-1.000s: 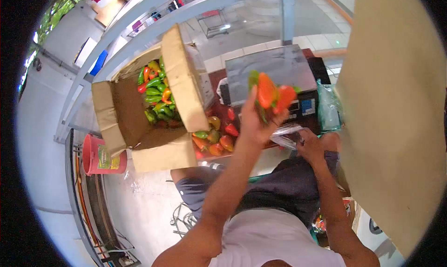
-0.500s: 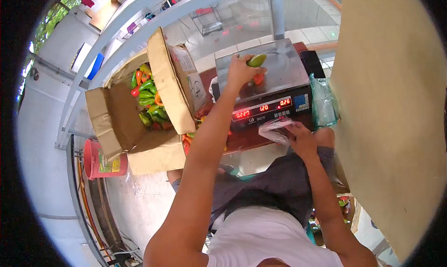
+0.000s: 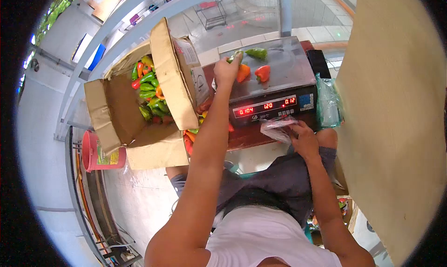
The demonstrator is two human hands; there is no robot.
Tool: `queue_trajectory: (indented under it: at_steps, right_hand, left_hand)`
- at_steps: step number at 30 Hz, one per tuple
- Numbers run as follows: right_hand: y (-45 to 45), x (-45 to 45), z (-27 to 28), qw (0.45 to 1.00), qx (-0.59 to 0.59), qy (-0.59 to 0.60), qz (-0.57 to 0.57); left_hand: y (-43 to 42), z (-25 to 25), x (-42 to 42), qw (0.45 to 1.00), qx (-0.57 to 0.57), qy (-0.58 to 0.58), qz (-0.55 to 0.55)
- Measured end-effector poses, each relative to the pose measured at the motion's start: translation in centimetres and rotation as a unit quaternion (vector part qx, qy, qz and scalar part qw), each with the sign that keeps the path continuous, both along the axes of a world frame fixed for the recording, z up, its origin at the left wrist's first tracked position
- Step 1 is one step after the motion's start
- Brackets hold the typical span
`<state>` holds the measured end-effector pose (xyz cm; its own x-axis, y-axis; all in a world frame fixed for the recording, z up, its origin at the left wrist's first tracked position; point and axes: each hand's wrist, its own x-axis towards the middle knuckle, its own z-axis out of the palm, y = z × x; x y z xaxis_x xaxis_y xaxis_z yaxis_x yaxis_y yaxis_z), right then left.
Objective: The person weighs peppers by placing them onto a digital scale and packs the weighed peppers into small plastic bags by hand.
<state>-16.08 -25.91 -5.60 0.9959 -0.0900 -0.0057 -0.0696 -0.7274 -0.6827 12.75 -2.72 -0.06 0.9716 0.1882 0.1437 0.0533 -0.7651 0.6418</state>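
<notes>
Peppers point(image 3: 262, 74) already lie on the digital scale point(image 3: 291, 67), others remaining in the cardboard box point(image 3: 172, 76), while the left hand point(image 3: 226, 72) curls over a green pepper point(image 3: 231, 59), grip unclear, and the right hand point(image 3: 305, 139) pinches a plastic bag point(image 3: 275, 128).

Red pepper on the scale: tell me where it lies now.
In the head view, the red pepper lies on the scale, right of the picture's centre, just right of the orange pepper and below the loose green pepper.
</notes>
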Motion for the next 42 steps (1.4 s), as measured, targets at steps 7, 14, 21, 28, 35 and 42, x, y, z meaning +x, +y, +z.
queue_trajectory:
  at_steps: [7,14,21,28,35,42]
  right_hand:
    - [-0.1,0.2,-0.7,1.000,0.000,-0.015,0.002]
    - [0.2,0.2,-0.6,0.998,-0.030,-0.054,0.002]
    - [0.3,0.8,-1.0,0.994,0.080,-0.067,-0.007]
    - [0.0,0.8,-1.0,0.992,0.118,-0.051,-0.011]
    - [-0.3,0.8,-1.2,0.988,0.104,-0.107,0.032]
    - [0.0,0.7,-0.6,0.991,0.125,-0.051,0.013]
  left_hand:
    - [0.4,-0.2,1.3,0.997,-0.070,-0.029,-0.027]
    - [0.7,0.6,0.5,0.995,-0.097,-0.028,-0.017]
    - [0.9,1.8,-0.5,0.995,-0.091,-0.028,-0.027]
    - [1.1,1.5,0.4,0.997,-0.054,0.003,-0.051]
    - [0.9,1.5,0.4,0.998,-0.042,0.025,-0.045]
    - [0.8,2.0,0.2,0.998,-0.021,0.037,-0.046]
